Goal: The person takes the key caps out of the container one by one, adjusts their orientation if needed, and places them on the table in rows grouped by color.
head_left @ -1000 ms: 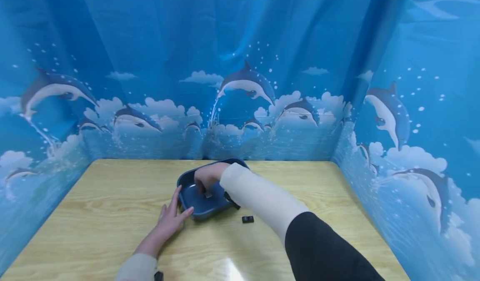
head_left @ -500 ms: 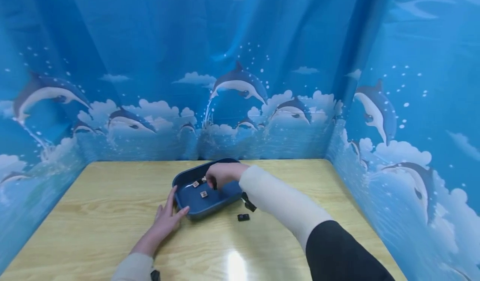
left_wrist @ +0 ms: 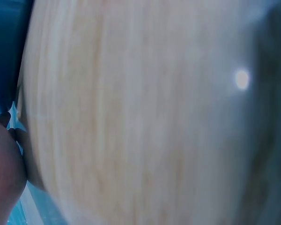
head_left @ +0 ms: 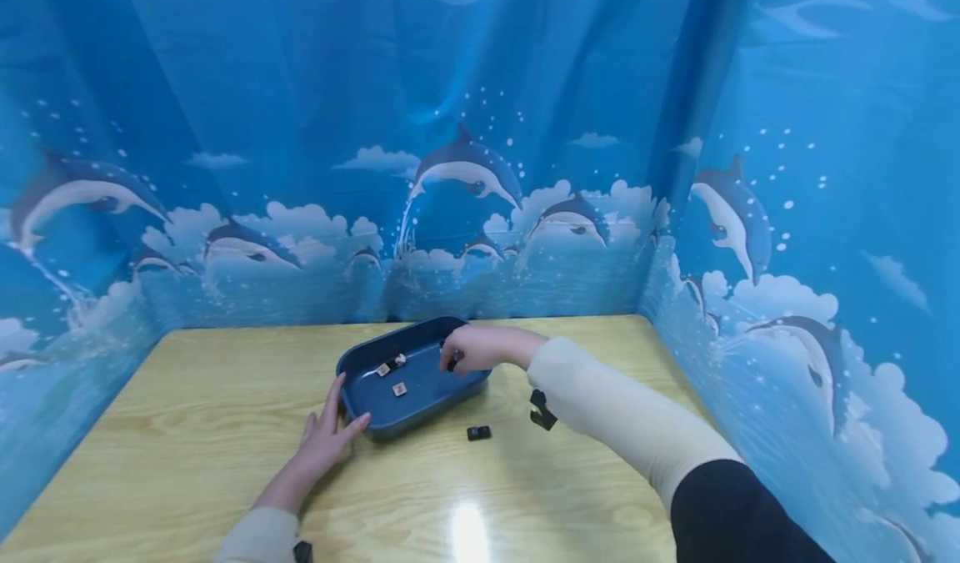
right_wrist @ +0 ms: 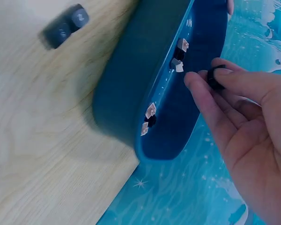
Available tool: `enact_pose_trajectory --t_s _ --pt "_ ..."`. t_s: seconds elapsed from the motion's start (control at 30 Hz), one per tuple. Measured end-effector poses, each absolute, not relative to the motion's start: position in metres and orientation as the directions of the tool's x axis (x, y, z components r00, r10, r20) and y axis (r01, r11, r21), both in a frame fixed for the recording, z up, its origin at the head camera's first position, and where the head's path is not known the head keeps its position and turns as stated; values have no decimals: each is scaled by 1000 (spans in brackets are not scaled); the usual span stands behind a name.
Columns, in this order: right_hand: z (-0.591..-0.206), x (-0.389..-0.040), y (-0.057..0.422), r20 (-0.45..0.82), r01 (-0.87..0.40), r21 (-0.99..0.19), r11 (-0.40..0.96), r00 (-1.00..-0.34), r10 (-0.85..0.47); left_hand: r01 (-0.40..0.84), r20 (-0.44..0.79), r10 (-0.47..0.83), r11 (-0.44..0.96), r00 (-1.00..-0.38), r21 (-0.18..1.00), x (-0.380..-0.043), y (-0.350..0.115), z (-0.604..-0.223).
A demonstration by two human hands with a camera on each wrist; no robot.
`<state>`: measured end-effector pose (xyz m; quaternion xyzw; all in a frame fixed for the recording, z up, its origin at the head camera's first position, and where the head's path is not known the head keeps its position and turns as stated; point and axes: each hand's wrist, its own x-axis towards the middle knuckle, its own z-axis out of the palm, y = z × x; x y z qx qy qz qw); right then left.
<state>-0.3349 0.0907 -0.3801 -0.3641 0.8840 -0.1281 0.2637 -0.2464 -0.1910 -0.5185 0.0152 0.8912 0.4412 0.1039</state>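
A dark blue tray (head_left: 408, 417) stands at an angle on the wooden table. My left hand (head_left: 321, 442) has spread fingers and touches the tray's left end and front corner. Over the tray's right end, my right hand (head_left: 489, 349) pinches a small black piece (right_wrist: 216, 78) between thumb and fingers. Inside the tray lie a small pale-topped block (head_left: 400, 389) and, behind it, a cluster of black and pale pinkish blocks (head_left: 386, 369). In the left wrist view, part of the hand (left_wrist: 5, 171) shows beside the tray wall (left_wrist: 7, 56).
A pair of black keycap-like blocks (head_left: 478, 433) with light markings sits on the table (head_left: 375, 496) in front of the tray. A blue dolphin-print curtain (head_left: 315, 129) walls off the back and both sides.
My right hand has moved rightward from the tray's middle to its right end, uncovering the blocks inside. The left hand stays on the tray. The head view has shifted a little.
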Motion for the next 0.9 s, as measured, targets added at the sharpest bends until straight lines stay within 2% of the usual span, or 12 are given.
enact_pose_trajectory --t_s 0.33,0.57,0.9 --pt "-384 -315 130 -312 -557 -499 664 -600 -737 -68 -177 122 606 -977 793 -245 -190 -515" --pt "-390 -305 149 -278 -609 -448 654 -600 -750 -103 -210 108 609 -972 786 -245 -190 -515" --pt "-406 -291 172 -252 -507 -561 655 -649 -718 -100 -220 123 614 -968 783 -245 -189 -514"
